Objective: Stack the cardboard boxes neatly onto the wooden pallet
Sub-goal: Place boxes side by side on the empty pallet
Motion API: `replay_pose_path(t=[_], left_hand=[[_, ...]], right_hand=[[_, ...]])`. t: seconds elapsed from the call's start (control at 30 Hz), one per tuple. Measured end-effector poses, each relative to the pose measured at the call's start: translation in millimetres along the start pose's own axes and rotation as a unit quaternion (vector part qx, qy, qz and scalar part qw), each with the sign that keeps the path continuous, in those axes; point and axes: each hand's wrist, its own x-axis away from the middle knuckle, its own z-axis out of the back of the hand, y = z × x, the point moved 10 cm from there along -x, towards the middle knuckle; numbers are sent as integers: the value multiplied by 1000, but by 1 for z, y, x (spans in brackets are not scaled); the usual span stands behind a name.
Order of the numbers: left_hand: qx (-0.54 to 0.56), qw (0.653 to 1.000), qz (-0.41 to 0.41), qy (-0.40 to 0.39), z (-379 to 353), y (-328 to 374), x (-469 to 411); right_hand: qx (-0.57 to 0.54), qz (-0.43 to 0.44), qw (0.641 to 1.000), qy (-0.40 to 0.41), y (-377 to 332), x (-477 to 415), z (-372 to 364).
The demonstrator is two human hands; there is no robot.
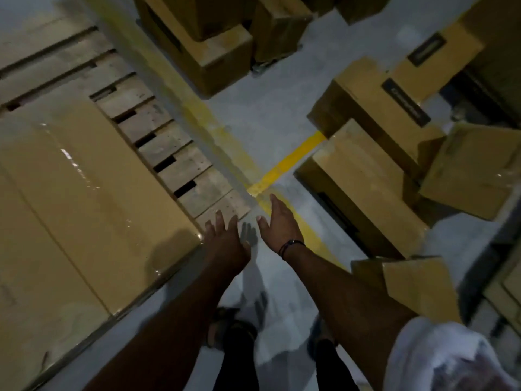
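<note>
Closest to the lens, a white sleeve [439, 359] fills the bottom right corner. Two bare forearms reach forward over the grey floor [262, 114], with sandalled feet [231, 331] down between them.

Over on the left, a big taped cardboard box [84, 207] lies flat on the wooden pallet [169, 148], its glossy tape catching the light. A strip of bare slats shows along its right edge. Up top, beyond the pallet, more stacked boxes [220, 52] stand on the floor.

At the pallet's near corner hangs the left hand [225, 238], fingers straight and spread, nothing in it. It's just beside the corner of the taped box, though I can't tell whether it touches. Right next to it is the right hand [279, 221], fingers straight and together, thumb apart, palm empty. It has a dark wristband [291, 245] on the wrist and hangs above a yellow line [293, 156] painted on the floor.

Moving right, past the line, a jumble of loose boxes [363, 176] sits on the floor, with one tilted box [473, 170] leaning on its neighbours. Another small box [417, 280] lies just beside the right forearm.
</note>
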Motion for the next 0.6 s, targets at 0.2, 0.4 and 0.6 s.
replay_pose_path(t=[0.2,0.4,0.6], left_hand=[[-4,999,-36,-40,-80,88,0],[-41,990,-96,-97,-169,212,10],[-88,973,-156,-145,-246,351,22]], right_hand=[[-48,-56,997,22,117,14,35],[-85,-108,989,56,259,45,85],[-100,-188,972,100,416,95,136]])
